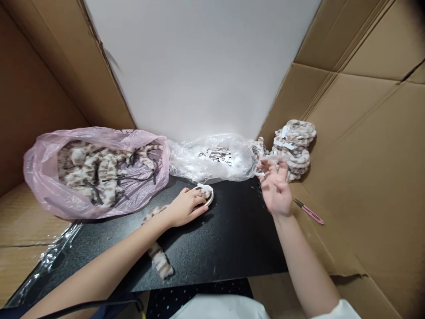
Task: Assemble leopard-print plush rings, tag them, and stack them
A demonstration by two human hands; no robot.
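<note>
My left hand [187, 207] is closed around a small round white-rimmed piece with spotted fur [206, 191], at the back middle of the dark table. A strip of spotted plush [160, 261] lies under my left forearm. My right hand [276, 188] is raised palm up with its fingers apart, holding nothing that I can make out. It is beside the right end of a clear plastic bag [195, 165] with white pieces and printed labels in it. Just behind my right hand stands a stack of spotted fluffy rings [295, 144] with white tags.
A pink plastic bag [43, 177] full of spotted plush pieces and dark cords lies open at the left. Pink-handled snips [312, 213] rest on cardboard at the right. Cardboard walls [372, 146] flank the dark table [232, 243], with a white panel behind.
</note>
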